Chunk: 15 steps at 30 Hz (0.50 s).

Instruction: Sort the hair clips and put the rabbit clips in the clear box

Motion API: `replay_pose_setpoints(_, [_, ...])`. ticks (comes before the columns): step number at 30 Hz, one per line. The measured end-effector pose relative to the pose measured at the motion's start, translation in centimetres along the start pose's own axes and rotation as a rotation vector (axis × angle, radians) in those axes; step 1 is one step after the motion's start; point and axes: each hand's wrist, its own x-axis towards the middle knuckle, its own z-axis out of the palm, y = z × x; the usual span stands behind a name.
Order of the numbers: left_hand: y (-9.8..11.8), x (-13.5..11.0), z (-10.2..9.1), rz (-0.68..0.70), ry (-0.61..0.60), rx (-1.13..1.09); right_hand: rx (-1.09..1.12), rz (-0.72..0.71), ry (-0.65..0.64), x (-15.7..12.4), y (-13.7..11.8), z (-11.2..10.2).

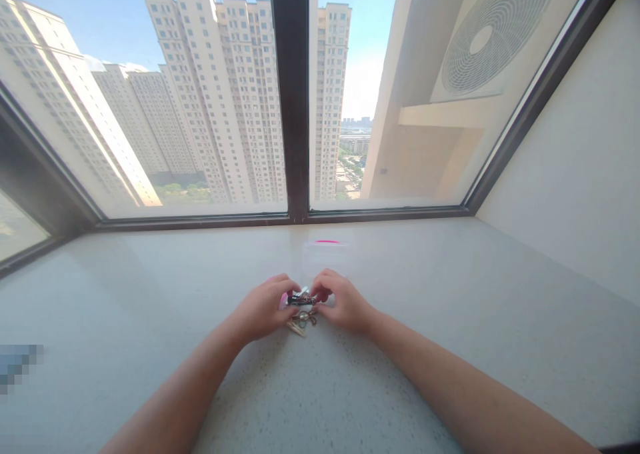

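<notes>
My left hand (270,306) is closed, fingers and thumb round the left end of a small black and silver item (300,301), which looks like part of a bunch of keys. A pinch of my right hand (343,302) meets its right end. Just below, small metal pieces with rings (304,317) and a pale, thin strip (296,329) hang or lie; I cannot tell which. Something pink (283,299) shows at my left palm, mostly hidden.
A clear or white flat thing with a pink strip (327,242) lies beyond my hands. The speckled pale sill (280,401) runs to a dark window frame (299,217). A white wall (575,174) stands at right, and a blurred blue patch (17,364) at left.
</notes>
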Motion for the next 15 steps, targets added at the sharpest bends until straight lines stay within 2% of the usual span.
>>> replay_pose_setpoints(10, [0.1,0.5,0.9,0.028,0.074,-0.07,0.059,-0.125,0.034,-0.1,-1.0,-0.3])
replay_pose_setpoints(15, [0.0,0.5,1.2,0.0,0.122,-0.108,0.048,-0.113,0.081,-0.1,-0.9,-0.3])
